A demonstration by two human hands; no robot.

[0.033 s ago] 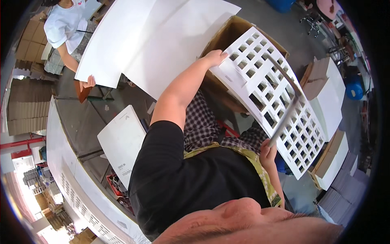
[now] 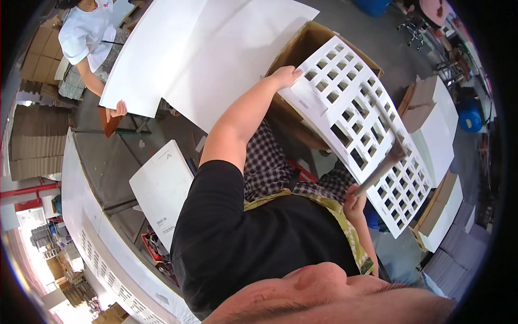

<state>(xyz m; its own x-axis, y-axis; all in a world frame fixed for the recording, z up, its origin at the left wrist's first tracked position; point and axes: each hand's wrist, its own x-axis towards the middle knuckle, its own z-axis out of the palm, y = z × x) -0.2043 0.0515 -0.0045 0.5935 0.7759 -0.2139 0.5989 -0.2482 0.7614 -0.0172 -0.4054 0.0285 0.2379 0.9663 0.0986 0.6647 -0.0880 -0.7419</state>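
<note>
A white board with rows of square cut-outs (image 2: 329, 113) lies slanted across an open cardboard box (image 2: 307, 38); its edge looks thick, like a stack. My left hand (image 2: 286, 77) is closed on the board's far left corner, thumb on top. At the board's near edge, my right hand (image 2: 353, 201) is wrapped round the handle of a hammer-like tool (image 2: 376, 175). The tool's dark head and a thin bar beyond it are smeared by motion over the cut-outs. Whether the head touches the board, I cannot tell.
Large white sheets (image 2: 216, 59) spread to the left, where a co-worker's hand (image 2: 117, 109) holds an edge. A white carton (image 2: 162, 189) stands near my left side. Stacked boards (image 2: 426, 102) and grey sheets (image 2: 453, 264) lie right. A long white table (image 2: 91, 216) curves along the left.
The tool's head has swung toward me and lower over the board, its handle now more slanted to the right. My left hand and the board have stayed in place.
</note>
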